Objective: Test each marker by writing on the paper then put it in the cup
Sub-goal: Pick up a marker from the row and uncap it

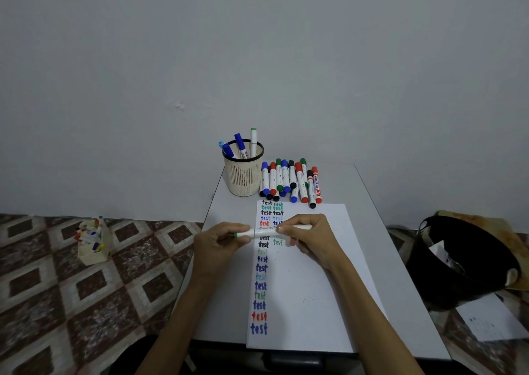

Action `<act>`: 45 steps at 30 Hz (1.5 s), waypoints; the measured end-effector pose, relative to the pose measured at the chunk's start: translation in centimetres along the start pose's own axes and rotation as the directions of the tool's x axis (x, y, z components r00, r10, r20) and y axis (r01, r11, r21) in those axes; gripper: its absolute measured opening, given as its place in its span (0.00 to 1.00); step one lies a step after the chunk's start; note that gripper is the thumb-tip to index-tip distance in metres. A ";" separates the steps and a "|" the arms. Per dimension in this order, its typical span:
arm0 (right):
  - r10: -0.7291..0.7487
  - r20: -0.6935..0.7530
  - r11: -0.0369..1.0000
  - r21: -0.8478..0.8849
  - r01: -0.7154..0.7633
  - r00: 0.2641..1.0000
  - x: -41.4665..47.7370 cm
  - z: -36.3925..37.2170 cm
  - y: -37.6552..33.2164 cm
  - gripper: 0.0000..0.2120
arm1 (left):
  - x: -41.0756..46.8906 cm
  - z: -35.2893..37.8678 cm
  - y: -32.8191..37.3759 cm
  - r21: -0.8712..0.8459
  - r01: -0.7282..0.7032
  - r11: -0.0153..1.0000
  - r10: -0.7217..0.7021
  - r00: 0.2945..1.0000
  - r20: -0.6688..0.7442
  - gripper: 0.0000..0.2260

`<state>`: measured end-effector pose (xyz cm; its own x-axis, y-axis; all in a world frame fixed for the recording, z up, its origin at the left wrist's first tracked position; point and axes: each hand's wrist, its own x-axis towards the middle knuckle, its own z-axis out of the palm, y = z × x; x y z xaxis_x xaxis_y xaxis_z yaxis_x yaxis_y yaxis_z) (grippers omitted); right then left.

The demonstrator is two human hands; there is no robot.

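A white marker with a green end (pixel 264 230) lies level above the paper (pixel 309 274), held between both hands. My left hand (pixel 220 243) grips its capped green end, and my right hand (pixel 310 236) grips the white barrel. The paper carries two columns of the word "test" in black, green, blue and red. A beige mesh cup (pixel 243 174) at the back of the table holds several markers, blue and green. Beside it lies a row of several loose markers (pixel 290 181) with blue, red, green and black caps.
The small grey table (pixel 400 260) stands against a plain wall. On the patterned floor to the left sits a small box of markers (pixel 93 240). A black bin (pixel 463 260) and a loose sheet of paper (pixel 489 317) are on the right.
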<state>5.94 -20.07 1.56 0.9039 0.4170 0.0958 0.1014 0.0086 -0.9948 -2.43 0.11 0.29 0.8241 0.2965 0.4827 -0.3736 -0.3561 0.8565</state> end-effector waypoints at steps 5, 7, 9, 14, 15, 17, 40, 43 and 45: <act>-0.109 -0.099 0.994 0.005 0.110 0.989 0.7 1.1 -0.4 0.09 | 0.2 0.4 0.2 -0.073 0.077 0.994 -0.082 0.993 -0.080 0.11; -0.164 -0.103 0.985 -0.079 0.156 0.981 1.1 1.4 -0.3 0.09 | 0.2 0.5 0.1 -0.096 0.105 0.990 -0.117 0.985 -0.129 0.11; -0.190 -0.036 0.942 -0.289 0.172 0.981 1.4 1.6 -0.4 0.09 | 0.2 0.5 0.1 -0.100 0.122 0.988 -0.138 0.975 -0.174 0.10; -0.225 0.309 0.572 -0.726 0.382 0.924 2.7 2.7 -2.2 0.13 | 0.1 0.6 0.4 -0.078 0.100 0.992 -0.112 0.979 -0.169 0.12; -0.262 0.323 0.511 -0.753 0.415 0.909 3.2 2.7 -2.5 0.13 | 0.1 0.5 0.4 -0.093 0.119 0.988 -0.133 0.978 -0.162 0.14; -0.304 0.273 0.478 -0.785 0.394 0.913 4.5 2.5 -3.7 0.12 | 0.2 0.5 0.2 -0.087 0.178 0.980 -0.189 0.974 -0.127 0.18; -0.494 -0.118 0.549 -0.811 0.204 0.862 15.4 6.6 -7.2 0.21 | 0.3 0.9 -2.4 0.257 0.037 0.966 -0.050 0.998 0.043 0.16; -0.507 -0.096 0.526 -0.821 0.220 0.856 15.4 6.3 -7.3 0.21 | 0.3 0.9 -2.3 0.245 0.039 0.969 -0.049 0.998 0.036 0.16; -0.527 -0.112 0.553 -0.798 0.240 0.843 15.2 5.4 -7.2 0.21 | 0.3 0.9 -2.3 0.243 0.032 0.969 -0.042 0.999 0.035 0.12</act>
<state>16.75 -8.89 9.95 0.7548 0.2449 0.6085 0.6043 -0.6205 -0.4999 -0.94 0.19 -1.65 0.8533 0.2803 0.4397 -0.2319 -0.5513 0.8014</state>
